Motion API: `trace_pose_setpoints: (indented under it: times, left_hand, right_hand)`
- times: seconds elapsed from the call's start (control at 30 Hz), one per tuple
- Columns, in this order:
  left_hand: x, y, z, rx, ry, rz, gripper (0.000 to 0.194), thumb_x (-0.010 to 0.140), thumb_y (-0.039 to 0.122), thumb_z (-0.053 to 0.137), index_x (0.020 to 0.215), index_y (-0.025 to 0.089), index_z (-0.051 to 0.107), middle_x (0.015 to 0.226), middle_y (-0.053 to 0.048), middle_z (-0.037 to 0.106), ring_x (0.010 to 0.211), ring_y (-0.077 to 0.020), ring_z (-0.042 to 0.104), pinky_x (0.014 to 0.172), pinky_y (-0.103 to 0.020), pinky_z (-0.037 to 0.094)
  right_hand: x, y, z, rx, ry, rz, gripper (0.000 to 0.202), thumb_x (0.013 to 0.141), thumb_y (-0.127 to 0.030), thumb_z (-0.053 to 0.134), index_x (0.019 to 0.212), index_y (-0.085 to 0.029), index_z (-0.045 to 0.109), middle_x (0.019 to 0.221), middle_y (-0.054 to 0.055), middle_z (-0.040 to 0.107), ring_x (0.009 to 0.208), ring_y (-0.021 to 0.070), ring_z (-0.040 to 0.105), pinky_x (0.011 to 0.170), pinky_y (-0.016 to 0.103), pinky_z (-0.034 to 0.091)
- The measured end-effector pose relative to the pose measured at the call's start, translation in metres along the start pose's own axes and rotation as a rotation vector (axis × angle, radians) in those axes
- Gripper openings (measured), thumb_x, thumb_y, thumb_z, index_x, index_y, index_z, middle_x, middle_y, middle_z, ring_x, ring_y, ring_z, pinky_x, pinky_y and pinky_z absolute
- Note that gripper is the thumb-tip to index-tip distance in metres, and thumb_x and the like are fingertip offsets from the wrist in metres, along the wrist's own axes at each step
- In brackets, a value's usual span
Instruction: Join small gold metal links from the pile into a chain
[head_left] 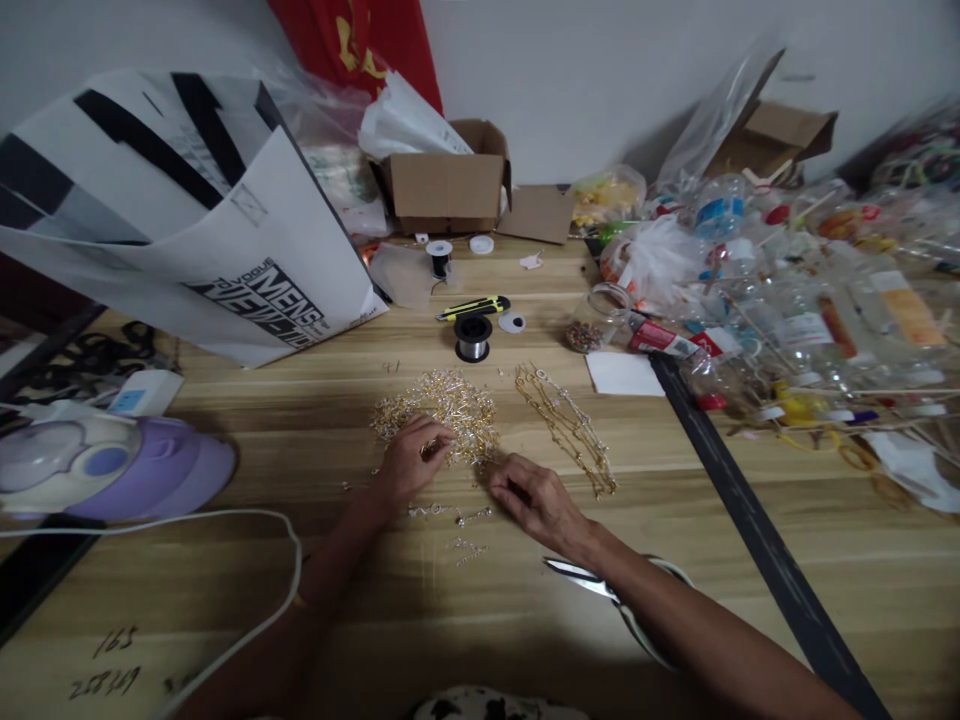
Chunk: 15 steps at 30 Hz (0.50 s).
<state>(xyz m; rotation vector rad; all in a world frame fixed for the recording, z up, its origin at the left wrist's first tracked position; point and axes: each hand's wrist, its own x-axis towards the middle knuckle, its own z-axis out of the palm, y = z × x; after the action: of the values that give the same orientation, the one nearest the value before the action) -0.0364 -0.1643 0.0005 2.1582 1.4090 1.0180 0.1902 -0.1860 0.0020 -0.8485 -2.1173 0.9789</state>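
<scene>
A loose heap of gold and silver jewellery pieces [450, 395] lies in the middle of the wooden table. At its near left edge my left hand [411, 455] is curled, thumb and fingers brought together; whatever is between them is too small to make out. My right hand [536, 498] rests at the heap's near right side, fingers bent into a pinch, their contents hidden. Several finished-looking chains [570, 430] in gold and silver stretch beyond the right hand. Short silver chain pieces [469, 548] lie nearer me. Scissors [592, 580] are partly covered by my right forearm.
Behind the heap stand a wire spool [472, 340] and a yellow-black utility knife [474, 308]. A large paper bag [285, 270] and a purple-white appliance [165, 465] with a white cable [292, 540] occupy the left. Plastic bottles [802, 325] crowd the right; a cardboard box [448, 190] stands behind.
</scene>
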Motion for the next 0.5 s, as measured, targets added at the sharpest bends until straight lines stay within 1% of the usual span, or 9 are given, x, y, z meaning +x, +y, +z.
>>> trace_pose_setpoints:
  times: [0.17,0.3,0.5]
  left_hand:
    - [0.0,-0.0001,0.0001,-0.01,-0.004,0.032,0.011,0.081,0.01,0.056,0.077,0.018,0.063,0.075,-0.004,0.066,0.077,-0.0187,0.059,0.075,-0.032,0.046]
    - [-0.0015,-0.002,0.0026,-0.004,0.016,0.054,0.011,0.08,0.009,0.056,0.077,0.017,0.063,0.071,-0.002,0.064,0.073,-0.0176,0.057,0.071,-0.031,0.046]
    - [-0.0036,-0.0044,0.0034,0.037,-0.004,0.068,0.01,0.082,0.012,0.059,0.075,0.017,0.064,0.073,-0.003,0.065,0.076,-0.0179,0.057,0.072,-0.031,0.046]
  right_hand:
    - [0.0001,-0.0004,0.0,0.004,0.003,-0.011,0.015,0.092,-0.019,0.048,0.079,-0.018,0.056,0.075,0.003,0.056,0.068,0.0135,0.053,0.063,0.023,0.042]
    - [-0.0001,0.0,0.0005,-0.001,0.009,-0.021,0.016,0.093,-0.019,0.048,0.078,-0.017,0.055,0.075,0.003,0.056,0.067,0.0135,0.052,0.062,0.024,0.041]
    - [-0.0002,-0.0005,0.0012,0.002,0.015,-0.017,0.014,0.091,-0.016,0.049,0.079,-0.017,0.055,0.075,0.003,0.056,0.067,0.0136,0.052,0.063,0.024,0.041]
